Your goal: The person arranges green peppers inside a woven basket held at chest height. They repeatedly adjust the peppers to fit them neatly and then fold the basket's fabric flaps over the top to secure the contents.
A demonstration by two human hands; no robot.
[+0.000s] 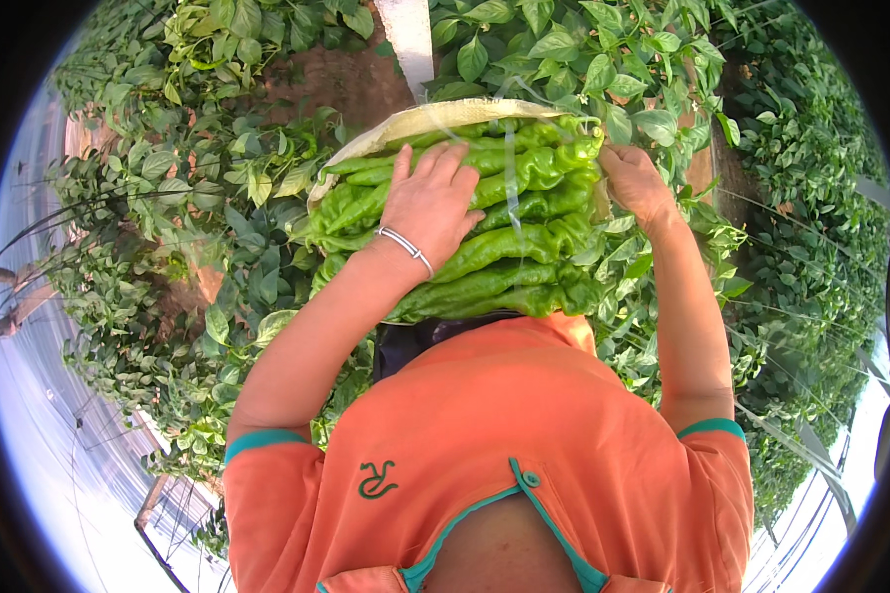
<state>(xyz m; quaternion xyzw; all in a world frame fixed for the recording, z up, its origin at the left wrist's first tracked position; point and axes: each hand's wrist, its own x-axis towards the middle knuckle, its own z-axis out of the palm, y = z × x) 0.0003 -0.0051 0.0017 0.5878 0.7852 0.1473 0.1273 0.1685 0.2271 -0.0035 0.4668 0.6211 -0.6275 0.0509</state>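
Note:
Long wrinkled green peppers [489, 252] lie packed side by side in a pale woven sack [415, 122] in front of my body. The sack's rim shows along the back and left of the heap. My left hand [437, 196], with a silver bangle [404, 248] on its wrist, rests palm down on top of the peppers. At the right end of the heap, my right hand [635, 178] has its fingers closed on the sack's edge by the pepper stems. A thin translucent strip [512, 174] runs down across the view of the peppers.
Leafy pepper plants [564, 48] crowd the back and both sides. Bare brown soil [341, 78] shows behind the sack, beside a pale narrow strip [408, 37]. Thin strings [775, 222] slant through the plants on the right. Plastic sheeting [44, 415] curves along the left.

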